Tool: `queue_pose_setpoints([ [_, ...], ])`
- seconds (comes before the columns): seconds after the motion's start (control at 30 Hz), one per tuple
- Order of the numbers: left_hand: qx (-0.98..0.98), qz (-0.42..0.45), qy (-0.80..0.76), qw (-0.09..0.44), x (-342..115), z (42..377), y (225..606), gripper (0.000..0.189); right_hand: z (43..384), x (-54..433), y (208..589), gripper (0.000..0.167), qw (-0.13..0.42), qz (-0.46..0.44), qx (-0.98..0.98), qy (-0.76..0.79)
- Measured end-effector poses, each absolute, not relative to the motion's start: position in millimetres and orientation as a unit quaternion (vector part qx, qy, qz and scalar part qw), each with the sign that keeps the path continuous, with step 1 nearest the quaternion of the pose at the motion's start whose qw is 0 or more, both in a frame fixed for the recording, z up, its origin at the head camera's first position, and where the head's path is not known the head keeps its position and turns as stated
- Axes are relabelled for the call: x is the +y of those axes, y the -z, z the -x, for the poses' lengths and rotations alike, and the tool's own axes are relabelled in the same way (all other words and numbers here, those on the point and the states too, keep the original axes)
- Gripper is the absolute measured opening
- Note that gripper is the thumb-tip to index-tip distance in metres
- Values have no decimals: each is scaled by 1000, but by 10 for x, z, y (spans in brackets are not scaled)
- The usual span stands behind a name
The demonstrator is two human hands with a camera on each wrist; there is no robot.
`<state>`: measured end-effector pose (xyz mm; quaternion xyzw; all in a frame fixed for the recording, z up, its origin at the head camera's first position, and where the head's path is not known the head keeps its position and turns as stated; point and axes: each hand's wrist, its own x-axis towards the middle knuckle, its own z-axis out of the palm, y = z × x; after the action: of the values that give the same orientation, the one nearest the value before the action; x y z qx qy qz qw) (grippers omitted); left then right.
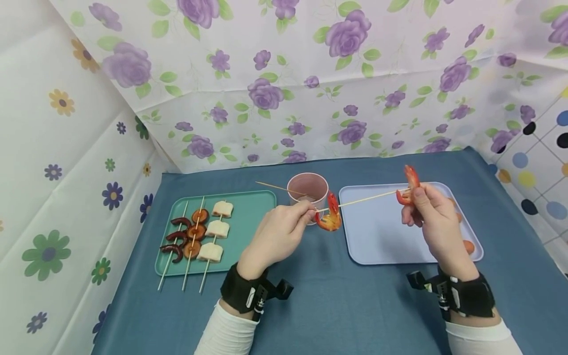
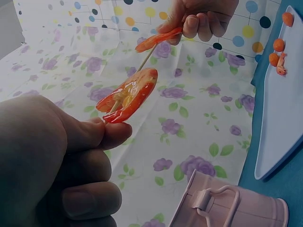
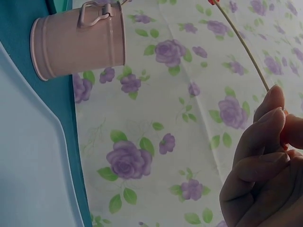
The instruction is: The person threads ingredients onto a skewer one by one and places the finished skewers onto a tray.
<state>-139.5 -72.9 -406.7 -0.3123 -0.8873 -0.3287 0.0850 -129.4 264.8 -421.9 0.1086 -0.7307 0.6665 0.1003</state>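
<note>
My left hand (image 1: 277,234) pinches one end of a thin wooden skewer (image 1: 368,199) between thumb and forefinger. Right beside those fingertips, a curled orange-red shrimp (image 1: 332,222) is threaded on the stick. At the skewer's other end, my right hand (image 1: 437,224) grips a second shrimp (image 1: 411,176) between thumb and fingers, over the pale blue tray. This shrimp meets the tip; how far the stick goes into it is hidden. In the right wrist view, the right fingers (image 3: 255,165) cover most of that shrimp.
A pink metal cup (image 1: 297,183) stands behind my left hand, with a stick leaning in it. Left of it, a green tray (image 1: 253,202) bears three loaded skewers, their ends over its front edge. Several orange pieces lie along the right side of the pale blue tray (image 1: 372,236).
</note>
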Motion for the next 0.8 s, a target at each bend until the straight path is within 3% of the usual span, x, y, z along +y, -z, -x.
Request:
queue_pose_setpoints([
  [0.8, -884, 313, 334, 88, -715, 1371, 4048, 15, 1285, 2644, 4197, 24, 68, -105, -721, -682],
])
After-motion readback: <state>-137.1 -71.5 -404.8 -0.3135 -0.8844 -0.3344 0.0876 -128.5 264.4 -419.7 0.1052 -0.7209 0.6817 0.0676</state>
